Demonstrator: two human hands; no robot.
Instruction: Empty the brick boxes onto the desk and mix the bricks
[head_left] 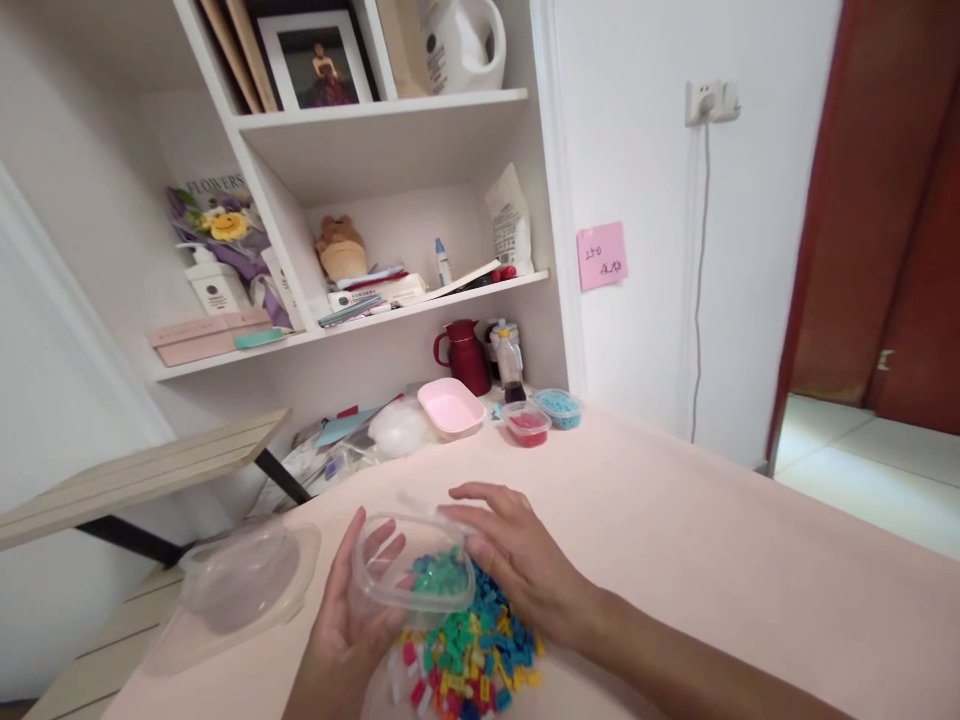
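A clear plastic container (420, 600) is tilted above the pink tabletop, and green pieces show in it or through its wall. My left hand (349, 610) wraps round its left side, with the fingers visible through the plastic. At the right rim, my right hand (525, 560) grips with thumb and fingers; part of that contact is blurred. Below and behind the container lies a pile of small coloured plastic bricks (487, 650), in green, blue, yellow, red and white. The container hides part of this pile.
Clear plastic lids or tubs (247, 590) lie at the left. Toward the back stand a pink tray (451, 407), a box of red pieces (527, 424), a box of blue pieces (559, 408), a dark red jug (465, 358) and a bottle (511, 368). White shelves (405, 300) rise behind.
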